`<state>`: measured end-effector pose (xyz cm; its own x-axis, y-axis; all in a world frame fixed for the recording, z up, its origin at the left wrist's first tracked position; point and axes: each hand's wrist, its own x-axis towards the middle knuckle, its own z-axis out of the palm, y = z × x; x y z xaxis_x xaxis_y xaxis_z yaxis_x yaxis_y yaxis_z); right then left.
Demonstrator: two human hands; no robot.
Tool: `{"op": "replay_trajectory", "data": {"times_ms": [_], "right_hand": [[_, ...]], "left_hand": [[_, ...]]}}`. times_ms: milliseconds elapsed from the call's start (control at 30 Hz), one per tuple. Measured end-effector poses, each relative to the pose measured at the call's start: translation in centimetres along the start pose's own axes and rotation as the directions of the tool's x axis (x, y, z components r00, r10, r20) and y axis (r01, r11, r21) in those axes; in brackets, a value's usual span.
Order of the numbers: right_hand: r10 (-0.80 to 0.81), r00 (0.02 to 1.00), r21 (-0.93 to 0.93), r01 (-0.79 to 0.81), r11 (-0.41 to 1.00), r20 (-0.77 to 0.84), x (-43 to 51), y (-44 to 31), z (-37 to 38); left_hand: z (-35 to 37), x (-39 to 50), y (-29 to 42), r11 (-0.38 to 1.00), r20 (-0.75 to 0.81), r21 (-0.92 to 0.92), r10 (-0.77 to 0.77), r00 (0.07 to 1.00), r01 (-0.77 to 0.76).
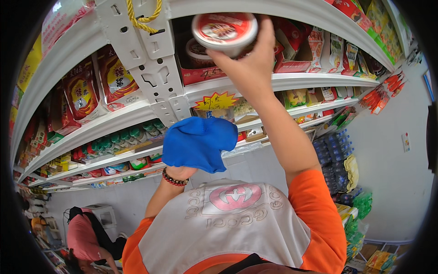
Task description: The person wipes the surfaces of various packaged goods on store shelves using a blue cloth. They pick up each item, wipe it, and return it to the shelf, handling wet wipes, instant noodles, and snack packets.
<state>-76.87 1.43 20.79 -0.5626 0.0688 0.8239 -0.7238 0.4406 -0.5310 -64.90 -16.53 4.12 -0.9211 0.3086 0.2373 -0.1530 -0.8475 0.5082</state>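
My right hand (253,65) grips a round white tub with a red printed lid (226,29), held up in front of a shelf opening. Just behind it, a similar tub (198,51) sits in a red cardboard box (205,76). A blue cloth (200,144) lies draped over my left hand (181,172), whose fingers it mostly hides; a beaded bracelet circles that wrist. Under the shelf edge, a yellow starburst price tag (216,101) stands between the tub and the cloth.
White metal shelves (328,79) curve across the view, filled with packets and jars. A yellow rope (145,20) hangs on the perforated shelf upright (159,75). Stacked bottle packs (330,150) stand at right. Another person in a pink top (82,236) bends over at lower left.
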Motion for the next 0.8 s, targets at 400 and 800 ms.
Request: {"op": "replay_trajectory", "data": {"times_ms": [400,800], "right_hand": [[0.172,0.983,0.182,-0.180,0.967,0.055,-10.0,-0.6,-5.6],[-0.263,0.937,-0.085,0.289,0.954,0.227,-13.2,-0.4,-7.5]], "left_hand": [[5.1,3.2,-0.3,-0.138,0.548,0.835,0.129,0.827,-0.532],[8.0,6.5,-1.2,-0.289,0.662,0.732,0.085,0.745,-0.617]]}}
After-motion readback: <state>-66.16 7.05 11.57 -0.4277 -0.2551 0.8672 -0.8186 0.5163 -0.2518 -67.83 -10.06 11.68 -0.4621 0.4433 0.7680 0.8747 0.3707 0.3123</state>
